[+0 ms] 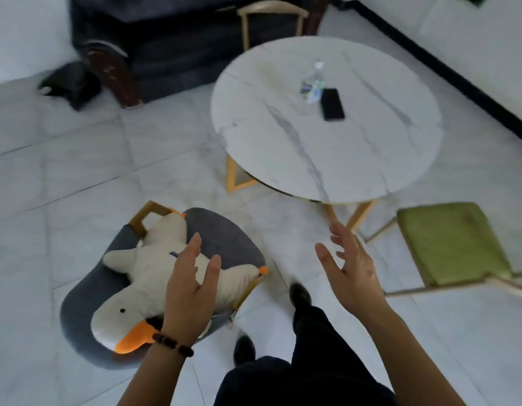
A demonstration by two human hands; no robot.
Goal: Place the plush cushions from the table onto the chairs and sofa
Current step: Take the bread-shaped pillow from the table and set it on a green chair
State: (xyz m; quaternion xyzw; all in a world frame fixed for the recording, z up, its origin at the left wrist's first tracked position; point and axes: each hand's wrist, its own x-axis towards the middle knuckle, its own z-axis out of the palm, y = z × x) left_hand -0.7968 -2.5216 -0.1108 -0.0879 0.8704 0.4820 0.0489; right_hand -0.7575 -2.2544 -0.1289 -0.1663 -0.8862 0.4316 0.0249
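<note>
Beside the round marble table [327, 136], a goose cushion [154, 276] lies on the grey chair [224, 238], while the left hand [189, 291] and right hand [350, 268] hover with fingers spread, holding nothing.

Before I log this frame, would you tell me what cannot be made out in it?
Head view only:
- Sofa: cut off by the top edge and blurred, so its seat is hidden.
- Far chair: only its backrest shows; the table hides its seat.
- Bottle label: too small and blurred.
- Dark object on the floor: too blurred to identify.
</note>
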